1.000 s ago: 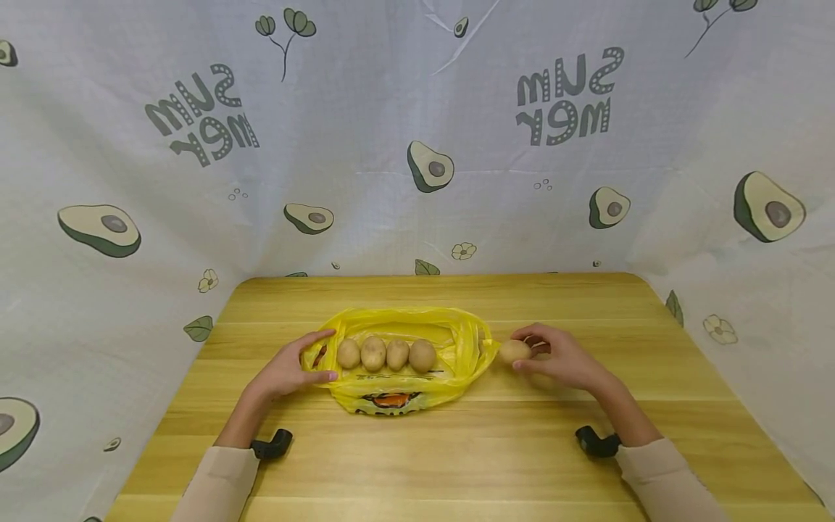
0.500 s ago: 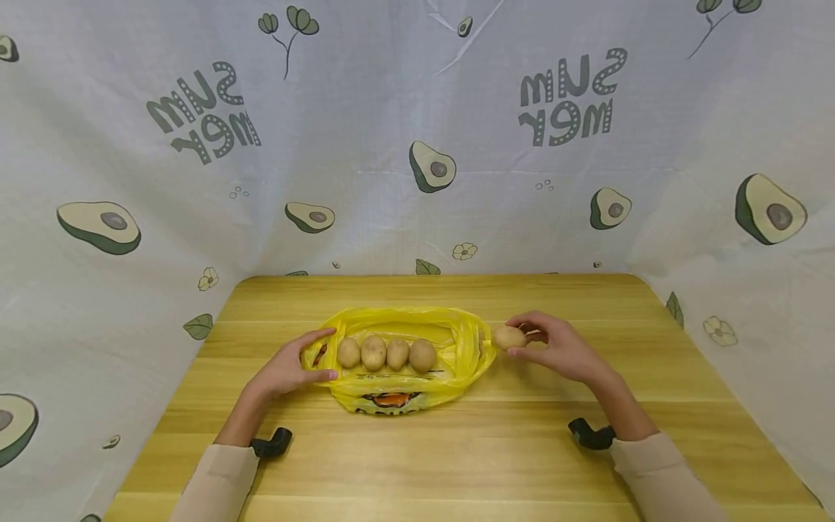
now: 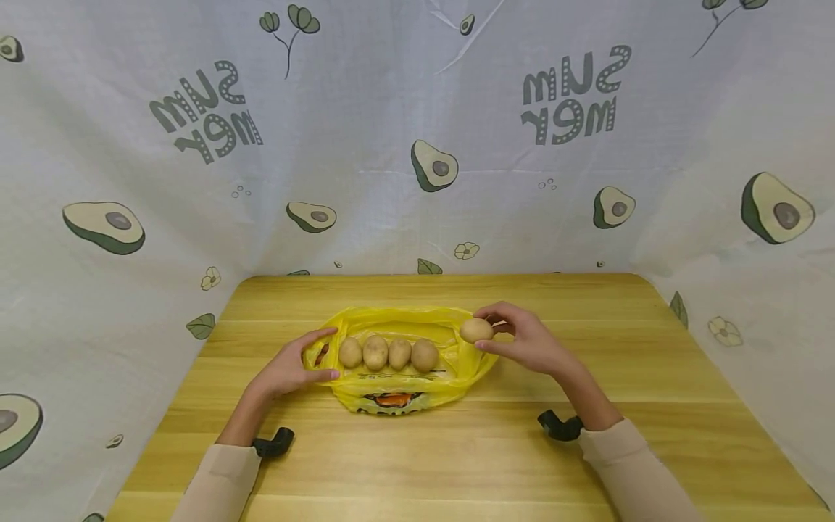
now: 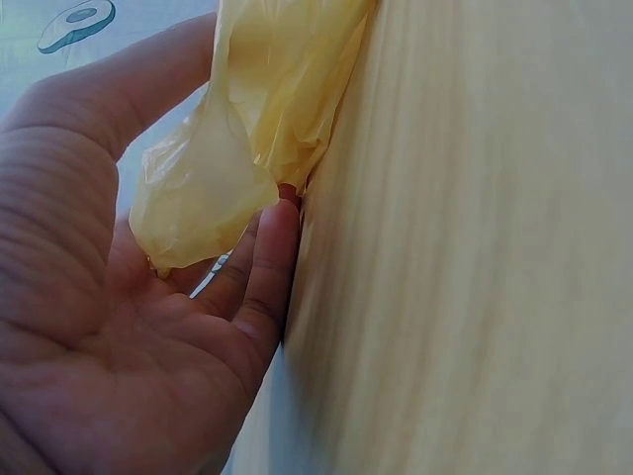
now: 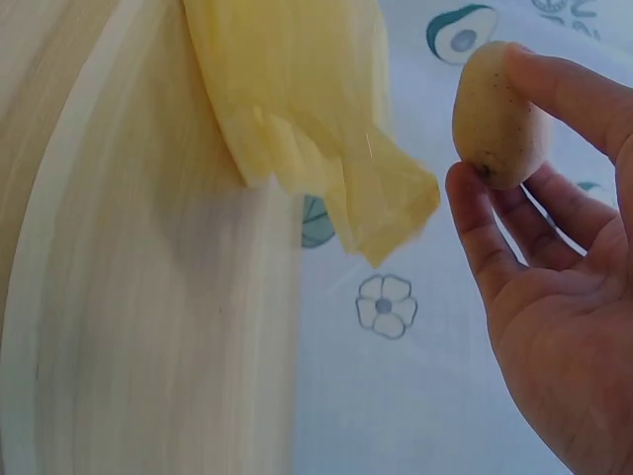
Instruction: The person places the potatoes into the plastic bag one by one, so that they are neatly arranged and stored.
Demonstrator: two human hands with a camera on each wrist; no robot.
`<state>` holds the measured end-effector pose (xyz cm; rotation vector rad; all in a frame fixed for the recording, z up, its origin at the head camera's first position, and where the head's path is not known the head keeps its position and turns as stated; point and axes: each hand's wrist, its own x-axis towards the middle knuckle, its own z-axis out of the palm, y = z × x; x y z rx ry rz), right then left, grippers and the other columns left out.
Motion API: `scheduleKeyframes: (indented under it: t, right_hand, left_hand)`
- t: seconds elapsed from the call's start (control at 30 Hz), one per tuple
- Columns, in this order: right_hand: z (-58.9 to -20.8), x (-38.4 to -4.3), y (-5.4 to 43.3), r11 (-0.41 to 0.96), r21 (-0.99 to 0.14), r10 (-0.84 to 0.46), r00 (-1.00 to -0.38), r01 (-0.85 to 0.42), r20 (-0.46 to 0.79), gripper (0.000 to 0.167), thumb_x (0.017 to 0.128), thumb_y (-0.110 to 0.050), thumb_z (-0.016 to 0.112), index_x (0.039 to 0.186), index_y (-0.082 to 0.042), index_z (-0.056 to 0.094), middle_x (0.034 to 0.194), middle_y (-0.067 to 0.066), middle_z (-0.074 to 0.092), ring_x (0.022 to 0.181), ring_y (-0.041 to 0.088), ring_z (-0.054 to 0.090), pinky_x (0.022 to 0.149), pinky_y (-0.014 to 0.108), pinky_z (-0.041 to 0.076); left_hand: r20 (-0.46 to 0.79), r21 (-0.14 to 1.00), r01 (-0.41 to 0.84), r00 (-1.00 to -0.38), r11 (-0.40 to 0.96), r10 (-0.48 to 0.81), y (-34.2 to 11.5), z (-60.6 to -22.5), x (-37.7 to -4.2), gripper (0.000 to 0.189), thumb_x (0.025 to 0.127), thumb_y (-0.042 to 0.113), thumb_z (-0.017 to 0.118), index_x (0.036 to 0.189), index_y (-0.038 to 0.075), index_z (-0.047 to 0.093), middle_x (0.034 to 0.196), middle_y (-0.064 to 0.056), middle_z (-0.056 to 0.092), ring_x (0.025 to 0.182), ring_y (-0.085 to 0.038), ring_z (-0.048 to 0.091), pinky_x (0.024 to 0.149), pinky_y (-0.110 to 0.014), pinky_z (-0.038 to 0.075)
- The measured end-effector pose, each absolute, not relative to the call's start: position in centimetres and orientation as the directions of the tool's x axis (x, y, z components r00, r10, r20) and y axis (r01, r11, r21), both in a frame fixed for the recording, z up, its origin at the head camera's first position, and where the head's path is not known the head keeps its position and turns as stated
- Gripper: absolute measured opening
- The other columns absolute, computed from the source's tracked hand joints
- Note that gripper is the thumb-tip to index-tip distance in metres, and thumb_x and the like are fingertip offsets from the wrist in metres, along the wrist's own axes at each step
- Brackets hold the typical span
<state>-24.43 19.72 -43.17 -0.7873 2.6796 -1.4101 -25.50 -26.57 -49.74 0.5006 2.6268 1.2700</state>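
Note:
A yellow plastic bag (image 3: 398,397) lies on the table with its mouth spread wide. Inside it a row of several potatoes (image 3: 375,353) sits side by side. At the bag's left end my left hand (image 3: 290,368) holds the rim, thumb toward the front edge and fingers toward the back. The left wrist view shows the bag's bunched end (image 4: 203,198) between thumb and fingers. Over the bag's right end, my right hand (image 3: 528,341) pinches another potato (image 3: 476,330) between thumb and fingertips. In the right wrist view, this potato (image 5: 499,114) is raised above the bag's loose corner.
The wooden table (image 3: 417,464) extends around the bag on all sides. A pale curtain (image 3: 365,246) printed with avocados hangs behind the table and along both sides. A black camera mount (image 3: 274,442) is on the left wrist, another mount (image 3: 559,426) on the right.
My right hand has lifted the potato and carried it left, from beside the bag to over its right end. My left hand stays at the bag's left end.

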Motion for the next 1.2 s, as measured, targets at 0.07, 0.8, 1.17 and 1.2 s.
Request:
scheduleKeyframes:
  t: [0.07,0.8,1.17,1.2]
  right_hand:
    - [-43.1,-24.5,19.1,0.462,-0.777,-0.449,-0.868,-0.427,0.211,0.044,0.090,-0.020,0.082,0.129,-0.009,0.065,0.126,0.009,0.066,0.110,0.025,0.066,0.100,0.045,0.056]
    - [-45.2,-25.5,16.4,0.452,-0.780,-0.537,-0.831,-0.432,0.149,0.044,0.092,-0.016,0.079,0.131,-0.004,0.064,0.128,0.014,0.066,0.115,0.029,0.063,0.102,0.050,0.055]
    - [-46.1,-25.8,16.3,0.505,-0.734,-0.575,-0.811,-0.454,0.107,0.044,0.091,-0.011,0.079,0.131,-0.002,0.064,0.130,0.015,0.066,0.115,0.029,0.065,0.101,0.051,0.055]
    - [-46.2,-25.8,16.3,0.512,-0.728,-0.578,-0.810,-0.455,0.099,0.044,0.091,-0.012,0.079,0.132,-0.003,0.064,0.130,0.014,0.066,0.115,0.029,0.065,0.101,0.050,0.055]
  left_hand:
    - [-0.020,0.790,0.213,-0.928,0.575,0.371,-26.5,-49.7,-25.5,0.087,0.082,0.039,0.088,0.157,0.028,0.045,0.164,-0.016,0.038,0.152,-0.047,0.029,0.118,-0.073,0.026]
    - [-0.014,0.793,0.213,-0.930,0.571,0.367,-26.4,-49.4,-25.4,0.087,0.081,0.040,0.088,0.156,0.027,0.046,0.164,-0.014,0.039,0.152,-0.045,0.031,0.118,-0.071,0.026]
    - [-0.023,0.809,0.195,-0.932,0.554,0.362,-26.4,-49.5,-25.5,0.088,0.080,0.036,0.090,0.156,0.027,0.046,0.163,-0.014,0.040,0.153,-0.044,0.030,0.120,-0.069,0.026]
    - [-0.022,0.809,0.196,-0.932,0.555,0.362,-26.3,-49.5,-25.5,0.088,0.080,0.037,0.090,0.156,0.027,0.046,0.163,-0.014,0.040,0.153,-0.044,0.030,0.120,-0.069,0.026]
